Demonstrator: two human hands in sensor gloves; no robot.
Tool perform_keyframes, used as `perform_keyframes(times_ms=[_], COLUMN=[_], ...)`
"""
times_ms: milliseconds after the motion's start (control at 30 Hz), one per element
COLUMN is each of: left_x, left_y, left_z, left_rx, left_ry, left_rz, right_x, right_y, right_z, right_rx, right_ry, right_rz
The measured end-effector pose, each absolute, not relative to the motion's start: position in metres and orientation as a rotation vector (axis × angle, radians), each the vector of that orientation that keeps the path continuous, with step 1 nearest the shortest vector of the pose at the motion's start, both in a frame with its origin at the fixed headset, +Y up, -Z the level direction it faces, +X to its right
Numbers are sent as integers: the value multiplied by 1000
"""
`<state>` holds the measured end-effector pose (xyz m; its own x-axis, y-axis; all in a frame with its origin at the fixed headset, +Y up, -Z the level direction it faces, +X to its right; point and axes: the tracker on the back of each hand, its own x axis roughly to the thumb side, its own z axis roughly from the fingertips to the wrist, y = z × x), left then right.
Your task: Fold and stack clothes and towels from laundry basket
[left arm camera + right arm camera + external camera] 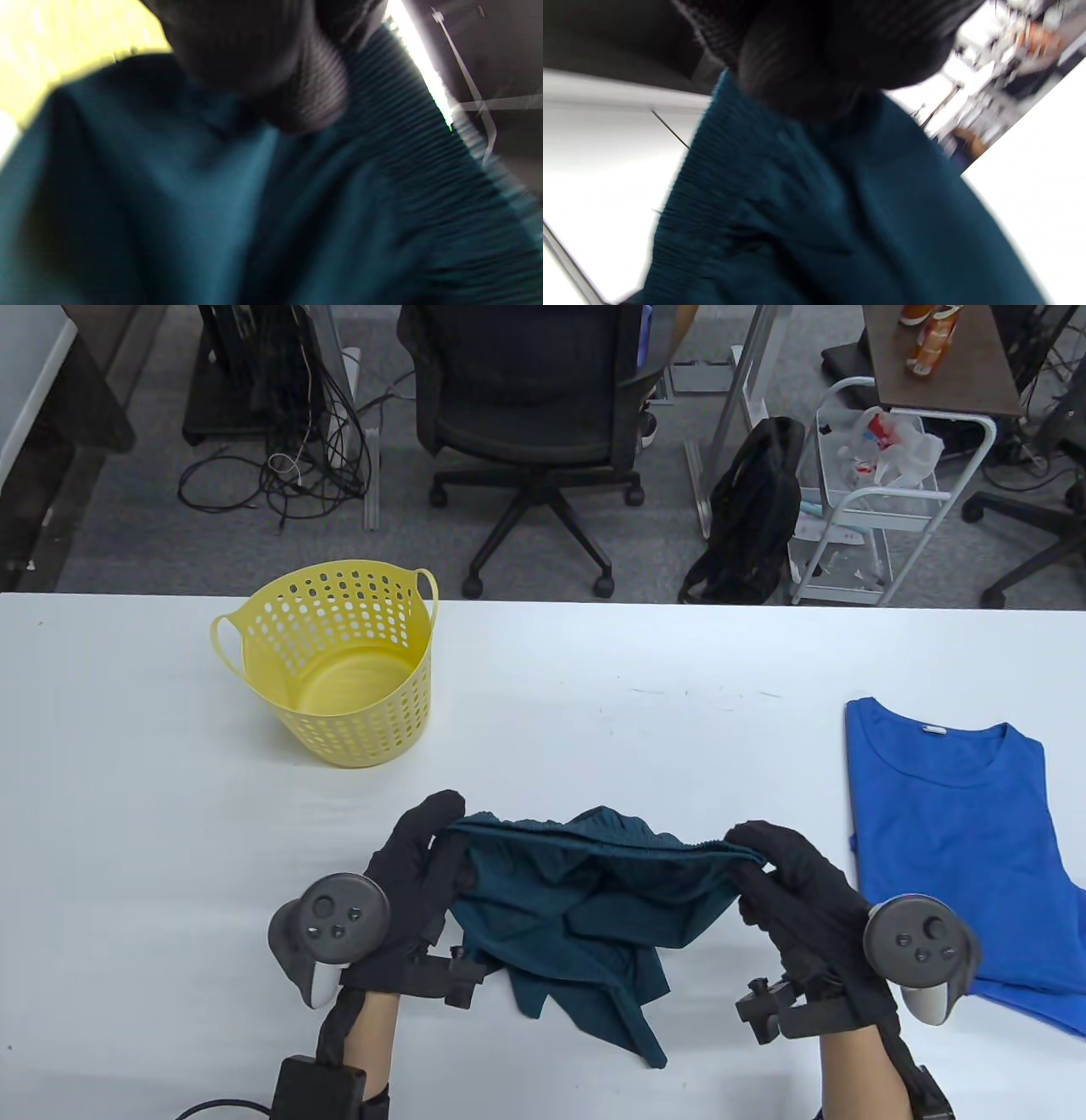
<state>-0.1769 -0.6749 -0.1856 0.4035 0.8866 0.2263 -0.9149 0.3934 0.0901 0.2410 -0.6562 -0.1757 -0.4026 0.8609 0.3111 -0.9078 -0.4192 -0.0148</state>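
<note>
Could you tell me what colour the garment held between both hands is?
Dark teal garment; table view shows it best.

No text, label or number can be read in any view.

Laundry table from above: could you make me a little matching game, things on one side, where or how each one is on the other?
Things:
1. yellow basket
2. teal shorts
3. blue T-shirt
4. office chair

States:
a. laid out at the table's right edge
b. on the floor beyond the table
c. gripped at the waistband by left hand and right hand
d. tilted, nothing visible inside

Pairs: 1-d, 2-c, 3-a, 4-b
</note>
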Motion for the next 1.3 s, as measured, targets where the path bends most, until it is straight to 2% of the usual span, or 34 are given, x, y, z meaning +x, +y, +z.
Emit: perform_keyframes(times_ms=[67, 167, 300, 400, 533, 633, 733, 800, 833, 933, 1000, 1033, 1067, 1100, 1133, 1233, 1300], left_x=[-177, -179, -183, -181, -182, -185, -191, -197, -200, -199, -184, -178, -172, -168, -160, -162, -165], left_y=[-676, -671, -663, -660, -653, -642, -641, -650, -659, -684, -686, -672, -649, -636, -598, -538, -520], left_z=[-187, -185, -180, -178, -177, -176, -177, -185, -190, -208, -238, -248, -256, -258, -255, -239, -226], left_rx=[203, 189, 292, 271, 193, 34, -108, -319, -442, -493, -434, -307, -94, 25, 335, 645, 709], left_ry=[-186, -265, -222, -215, -316, -511, -544, -599, -589, -305, -96, -81, -149, -180, -236, -393, -478], left_rz=[1334, 1385, 1230, 1115, 1194, 1355, 1435, 1364, 1313, 1162, 991, 903, 827, 818, 807, 788, 823], right_x=[239, 240, 245, 244, 243, 242, 244, 248, 251, 253, 245, 246, 242, 239, 235, 238, 243], right_y=[-662, -667, -666, -666, -666, -662, -663, -670, -675, -689, -690, -678, -656, -644, -607, -556, -541], right_z=[-179, -182, -182, -182, -184, -182, -182, -185, -188, -203, -231, -239, -242, -242, -237, -213, -195], right_rx=[367, 376, 381, 399, 523, 604, 547, 467, 417, 211, 8, 5, 30, 76, 252, 480, 598], right_ry=[-76, 20, 51, 82, 226, 332, 388, 403, 425, 489, 522, 400, 149, 22, -283, -781, -857], right_rz=[1816, 1656, 1659, 1670, 1366, 1099, 1186, 1325, 1401, 1796, 1988, 2000, 1972, 1958, 1964, 1955, 1928])
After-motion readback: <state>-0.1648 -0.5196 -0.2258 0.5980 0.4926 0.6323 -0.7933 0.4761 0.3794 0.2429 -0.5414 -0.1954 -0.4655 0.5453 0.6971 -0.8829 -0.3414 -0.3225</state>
